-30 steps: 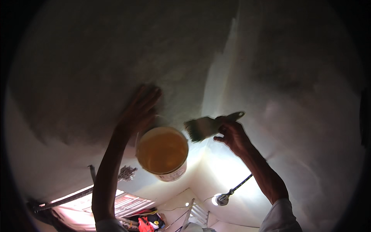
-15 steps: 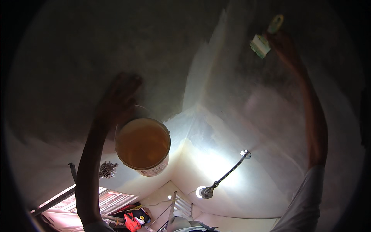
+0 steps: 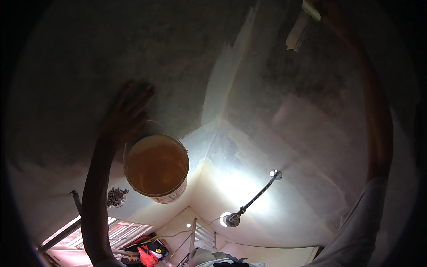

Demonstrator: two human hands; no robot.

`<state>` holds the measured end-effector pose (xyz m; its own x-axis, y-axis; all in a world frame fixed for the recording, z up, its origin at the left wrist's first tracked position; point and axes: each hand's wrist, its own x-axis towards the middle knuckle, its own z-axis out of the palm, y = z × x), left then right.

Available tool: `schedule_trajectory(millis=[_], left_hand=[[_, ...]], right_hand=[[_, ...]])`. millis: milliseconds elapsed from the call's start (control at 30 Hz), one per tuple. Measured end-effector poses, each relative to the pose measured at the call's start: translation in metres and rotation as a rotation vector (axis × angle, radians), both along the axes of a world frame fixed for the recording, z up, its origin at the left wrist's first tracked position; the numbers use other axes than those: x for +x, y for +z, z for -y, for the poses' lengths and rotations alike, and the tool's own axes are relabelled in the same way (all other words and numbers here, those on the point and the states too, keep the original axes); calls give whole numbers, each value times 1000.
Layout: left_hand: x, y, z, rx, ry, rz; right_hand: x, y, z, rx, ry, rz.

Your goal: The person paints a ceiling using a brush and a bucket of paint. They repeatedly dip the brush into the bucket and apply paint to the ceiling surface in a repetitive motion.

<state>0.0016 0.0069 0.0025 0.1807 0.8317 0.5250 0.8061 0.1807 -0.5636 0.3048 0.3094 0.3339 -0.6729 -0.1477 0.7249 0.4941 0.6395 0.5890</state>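
We face a dark plaster surface point(image 3: 102, 49) at the upper left. It meets a second surface along a seam, and a pale strip point(image 3: 218, 84) follows this seam down to a corner. Below the corner, we find lighter surfaces lit strongly by a lamp point(image 3: 232, 219). A dark bar point(image 3: 260, 191) runs from the lamp up to a round bright fitting point(image 3: 276, 174). At the lower left we note a slatted window point(image 3: 133, 233), with a red-orange item point(image 3: 147, 256) near it.

We locate the brush point(image 3: 312, 10) at the top edge, right of the seam; part of it lies outside the view. A pale, wet-looking stripe point(image 3: 297, 33) extends downward from beside its bristles.

The right hand point(image 3: 332, 15) grips the brush, its fingers in deep shadow. The right arm reaches up along the right side, nearly straight.

The left arm rises from the lower left. The left hand point(image 3: 122, 118) is raised against the dark surface, fingers extended and spread. A bucket point(image 3: 171, 196) of amber liquid point(image 3: 156, 165) sits just below and beside it, its wire handle reaching toward the palm. Shadow covers the thumb; we cannot tell whether this hand closes on the handle.
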Motion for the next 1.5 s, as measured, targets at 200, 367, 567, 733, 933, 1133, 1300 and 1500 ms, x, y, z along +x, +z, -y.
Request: schedule_trajectory(millis=[200, 367, 567, 733, 933, 1133, 1300, 1500], left_hand=[[3, 1, -2, 13, 10, -28], [-3, -5, 17, -2, 40, -21], [0, 1, -1, 58, -46, 7], [4, 2, -9, 23, -58, 27], [1, 1, -6, 57, -72, 4], [4, 0, -21, 63, -93, 1], [-5, -5, 6, 45, -37, -8], [0, -1, 3, 48, -38, 26]], right_hand=[[12, -56, -13, -373, -180, 146], [-16, -121, -46, -598, 97, 192], [19, -61, -60, -477, 75, -41], [28, -1, 2, -290, -63, -95], [25, -17, 16, 519, -92, 116], [61, -109, -33, 459, -56, 352], [24, -197, -44, 271, 136, 445], [27, -192, -32, -26, 139, 415]])
